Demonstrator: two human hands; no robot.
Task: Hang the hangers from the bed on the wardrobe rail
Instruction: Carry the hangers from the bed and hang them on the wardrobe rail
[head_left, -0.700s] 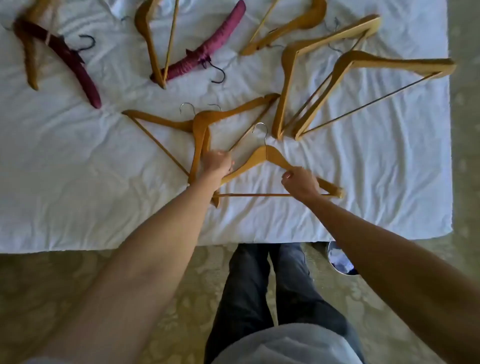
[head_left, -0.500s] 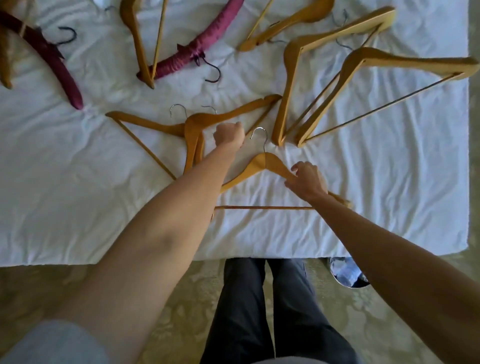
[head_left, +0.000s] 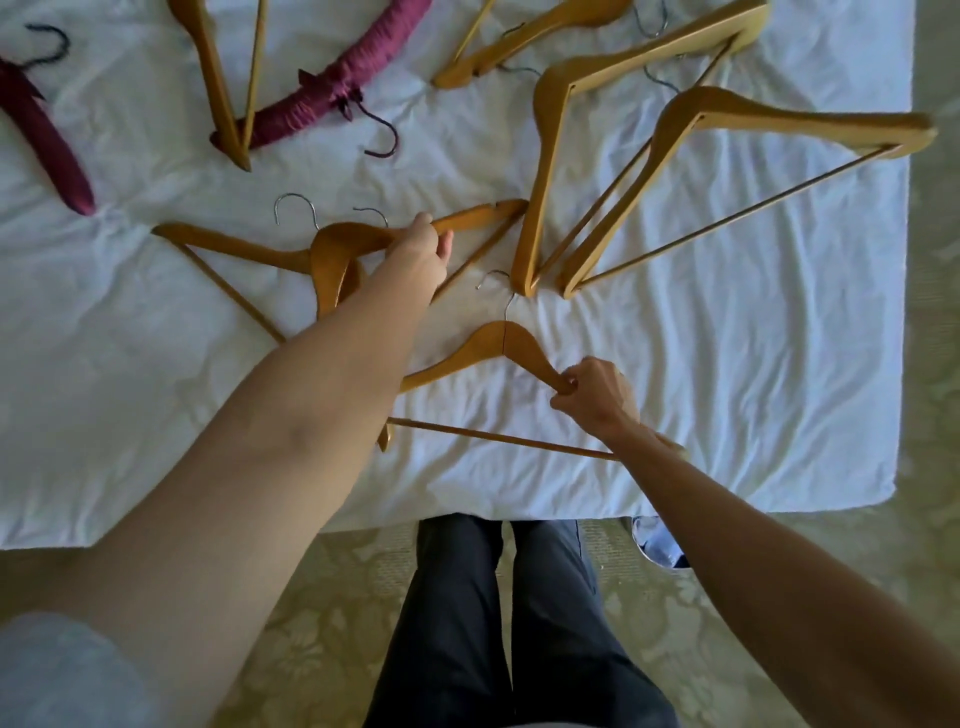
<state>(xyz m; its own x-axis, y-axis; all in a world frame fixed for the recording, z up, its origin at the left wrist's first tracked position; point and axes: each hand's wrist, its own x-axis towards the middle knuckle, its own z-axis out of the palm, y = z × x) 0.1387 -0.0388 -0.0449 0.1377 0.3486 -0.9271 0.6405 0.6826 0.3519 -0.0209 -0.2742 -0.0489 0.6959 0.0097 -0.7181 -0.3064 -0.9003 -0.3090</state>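
On bed (head_left: 727, 364): right hand (head_left: 597, 392) grips near hanger (head_left: 488, 345); left hand (head_left: 423, 252) grips farther hanger (head_left: 343, 244).

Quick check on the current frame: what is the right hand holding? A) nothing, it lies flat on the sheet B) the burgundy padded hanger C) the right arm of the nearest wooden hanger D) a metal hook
C: the right hand has its fingers curled round the right arm of the nearest wooden hanger, which lies on the white sheet; the burgundy padded hanger lies untouched farther up the bed.
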